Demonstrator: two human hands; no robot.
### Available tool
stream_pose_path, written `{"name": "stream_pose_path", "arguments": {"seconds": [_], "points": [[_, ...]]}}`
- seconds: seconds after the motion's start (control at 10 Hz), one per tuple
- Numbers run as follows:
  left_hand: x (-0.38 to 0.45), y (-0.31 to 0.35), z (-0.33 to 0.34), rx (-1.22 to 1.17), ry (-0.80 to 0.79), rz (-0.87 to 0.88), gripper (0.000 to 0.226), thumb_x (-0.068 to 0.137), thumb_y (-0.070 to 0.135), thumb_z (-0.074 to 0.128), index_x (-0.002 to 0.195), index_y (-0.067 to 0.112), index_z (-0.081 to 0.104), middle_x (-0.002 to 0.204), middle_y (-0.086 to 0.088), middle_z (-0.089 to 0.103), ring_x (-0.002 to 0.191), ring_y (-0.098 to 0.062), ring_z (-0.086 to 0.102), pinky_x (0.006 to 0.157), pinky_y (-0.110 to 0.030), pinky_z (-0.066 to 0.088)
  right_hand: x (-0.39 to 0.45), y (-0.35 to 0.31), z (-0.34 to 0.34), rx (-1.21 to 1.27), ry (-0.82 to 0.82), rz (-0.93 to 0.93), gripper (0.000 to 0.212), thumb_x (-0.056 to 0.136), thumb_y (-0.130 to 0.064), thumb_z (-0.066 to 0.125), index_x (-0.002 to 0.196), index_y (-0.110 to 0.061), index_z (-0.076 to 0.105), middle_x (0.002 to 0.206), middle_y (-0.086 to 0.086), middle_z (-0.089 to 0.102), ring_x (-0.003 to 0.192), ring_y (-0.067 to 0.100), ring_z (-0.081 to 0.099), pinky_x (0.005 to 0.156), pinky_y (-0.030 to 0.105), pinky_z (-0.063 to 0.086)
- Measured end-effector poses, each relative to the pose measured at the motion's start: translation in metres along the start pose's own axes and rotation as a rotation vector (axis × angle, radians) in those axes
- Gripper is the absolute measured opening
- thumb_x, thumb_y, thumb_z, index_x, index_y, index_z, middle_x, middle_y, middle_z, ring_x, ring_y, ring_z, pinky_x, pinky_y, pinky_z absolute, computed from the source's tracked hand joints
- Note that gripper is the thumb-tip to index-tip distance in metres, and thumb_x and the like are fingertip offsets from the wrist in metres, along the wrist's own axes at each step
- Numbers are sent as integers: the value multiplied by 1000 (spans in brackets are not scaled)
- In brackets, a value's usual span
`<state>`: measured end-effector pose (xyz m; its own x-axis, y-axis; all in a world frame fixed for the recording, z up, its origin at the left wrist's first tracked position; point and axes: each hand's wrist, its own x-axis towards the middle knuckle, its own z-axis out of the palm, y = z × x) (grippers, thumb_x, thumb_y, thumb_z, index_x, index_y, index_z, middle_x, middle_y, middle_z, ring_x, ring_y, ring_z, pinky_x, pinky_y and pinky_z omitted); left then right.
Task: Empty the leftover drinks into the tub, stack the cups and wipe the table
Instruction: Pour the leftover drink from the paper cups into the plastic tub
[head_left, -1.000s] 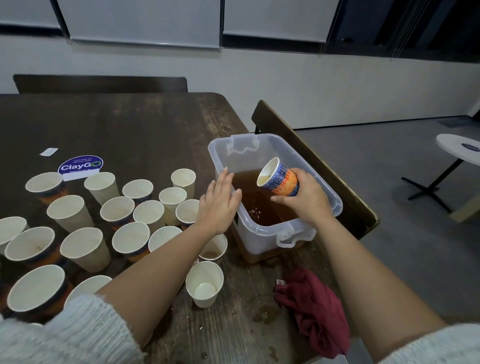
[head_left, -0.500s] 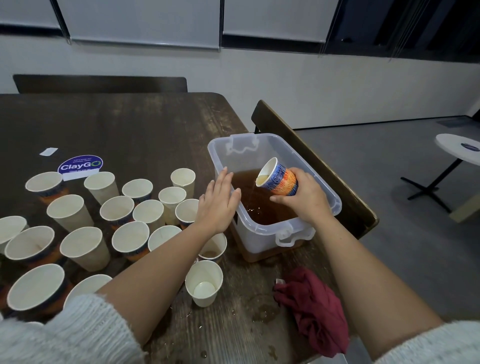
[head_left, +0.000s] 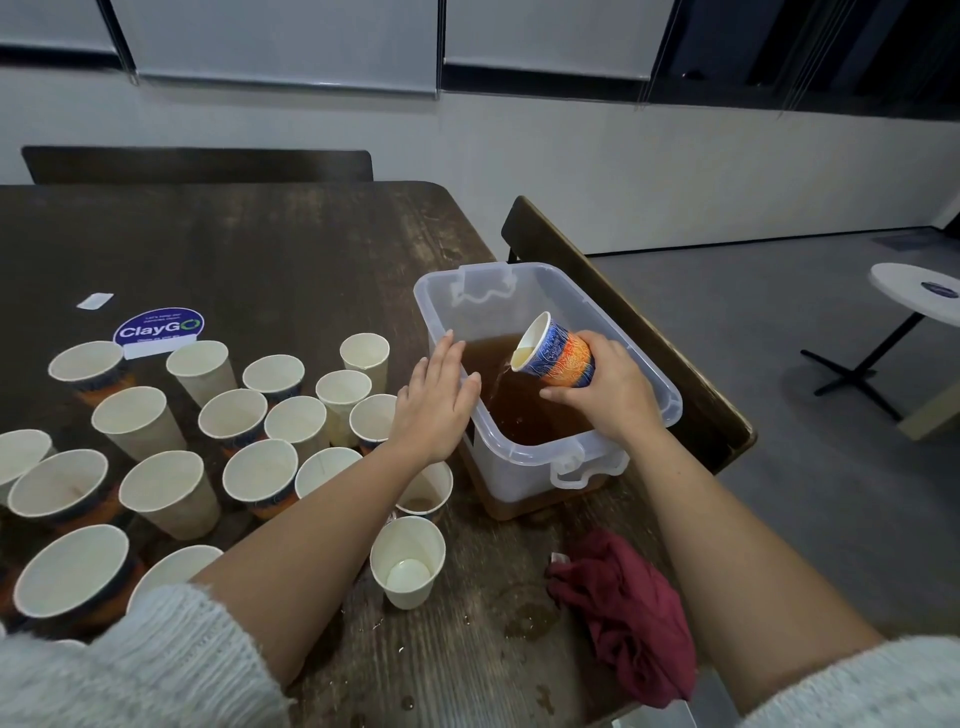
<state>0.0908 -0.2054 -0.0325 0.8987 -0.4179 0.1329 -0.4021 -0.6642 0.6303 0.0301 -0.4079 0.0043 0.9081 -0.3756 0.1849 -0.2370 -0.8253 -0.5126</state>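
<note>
A blue-and-orange paper cup (head_left: 558, 355) is held by the right hand (head_left: 608, 395) above the clear plastic tub (head_left: 670, 410), with fingers and thumb curled round its side. The cup is tipped toward the left, its mouth lower than its base, and a thin stream of pale drink is seen falling from the rim into the brown liquid (head_left: 519, 410) already collected in the tub. The left hand (head_left: 436, 405) is laid flat with its fingers straight and close together — the fingertips rest against the tub's left rim, and nothing is held in it. The tub is set at the right edge of the dark wooden table (head_left: 260, 249), in front of a wooden chair back (head_left: 649, 332). To the left of the tub a crowd of open paper cups (head_left: 234, 421) is stood upright on the table, some plain, some with printed sides. One white cup (head_left: 408, 569) is placed apart from the rest, just beside the left forearm, with a little pale drink in its bottom. A crumpled dark red cloth (head_left: 628, 613) is left on the table under the right forearm, near wet spots (head_left: 524, 621) on the wood. A round "ClayGO" sticker (head_left: 158, 326) is seen beyond the cups.
</note>
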Motion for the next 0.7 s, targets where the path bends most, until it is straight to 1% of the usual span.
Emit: {"name": "stream_pose_path", "arguments": {"seconds": [0.2,0.3,0.4,0.5,0.6,0.7], "points": [[-1,2,-1,10,-4,-9,54,103,43,22,153,26,14,162,7,2,149,-24,9,117,-56,16,0,-2,-1,-36,-5,9,77,76,-42,80,140,-25,40,129,1,52,117,18,53,92,35,48],[-1,2,-1,10,-3,-9,54,103,43,22,153,25,14,162,7,2,148,-23,9,117,-56,17,0,-2,-1,-43,-9,15,78,76,-42,80,141,-26,40,130,1,51,118,19,53,93,36,48],[-1,2,-1,5,-3,-12,64,95,54,15,153,26,15,162,7,3,148,-23,10,117,-56,17,0,-2,-2,-44,-11,17,78,77,-41,80,141,-25,39,130,2,51,118,19,53,94,37,48],[-1,2,-1,-4,0,-15,73,87,56,10,153,26,15,162,7,3,148,-23,10,117,-56,17,0,-2,-2,-50,-18,16,78,77,-40,80,141,-25,39,130,2,51,118,19,53,94,38,48],[-1,2,-2,-4,-1,-15,74,86,57,9,153,26,15,162,7,3,148,-23,10,117,-55,18,0,-3,-2,-51,-19,24,78,77,-39,80,142,-26,38,131,2,50,119,20,52,96,39,48],[-2,1,-1,-1,-6,-6,69,91,55,13,153,25,14,162,6,3,148,-24,10,117,-56,17,0,-4,-3,-61,-21,26,78,77,-38,80,142,-26,38,132,3,49,120,21,52,96,40,48]]}}
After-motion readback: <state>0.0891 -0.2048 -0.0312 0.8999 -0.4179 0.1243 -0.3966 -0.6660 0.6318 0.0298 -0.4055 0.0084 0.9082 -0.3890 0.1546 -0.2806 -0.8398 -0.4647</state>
